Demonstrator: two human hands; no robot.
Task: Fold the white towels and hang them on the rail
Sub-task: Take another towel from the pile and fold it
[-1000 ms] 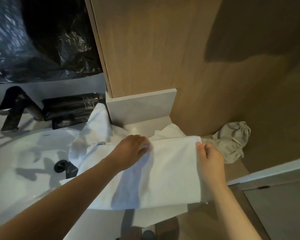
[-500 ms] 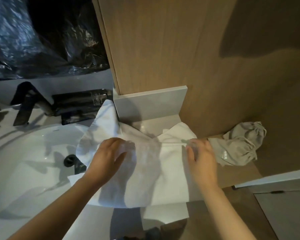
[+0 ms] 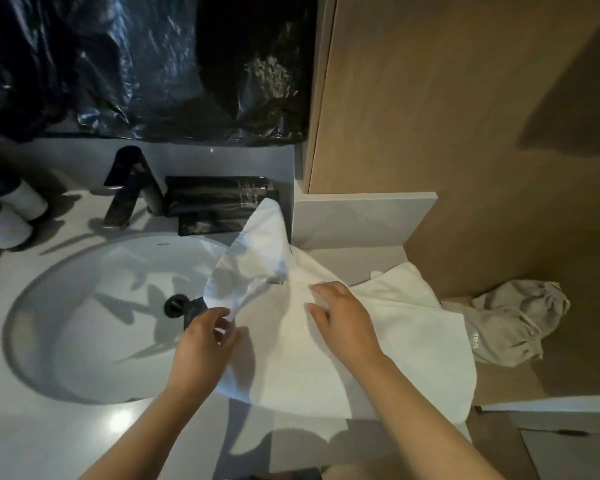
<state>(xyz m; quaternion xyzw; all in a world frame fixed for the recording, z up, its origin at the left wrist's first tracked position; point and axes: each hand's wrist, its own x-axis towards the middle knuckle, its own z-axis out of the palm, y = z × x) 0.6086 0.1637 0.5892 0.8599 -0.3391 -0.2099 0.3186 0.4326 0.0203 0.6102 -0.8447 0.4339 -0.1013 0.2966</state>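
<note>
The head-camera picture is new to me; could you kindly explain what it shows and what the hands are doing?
No machine here: a person wears a camera on the head, looking down at their own two bare hands. A white towel lies spread on the countertop beside a round sink, one end reaching over its rim. The left hand pinches a towel edge with its fingers; the right hand rests flat on the towel. A black tap stands behind the sink, and a crumpled grey cloth lies to the right.

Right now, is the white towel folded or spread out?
Partly folded: white towel shows layered edges; left hand pinches a raised flap, right hand presses it down.
</note>
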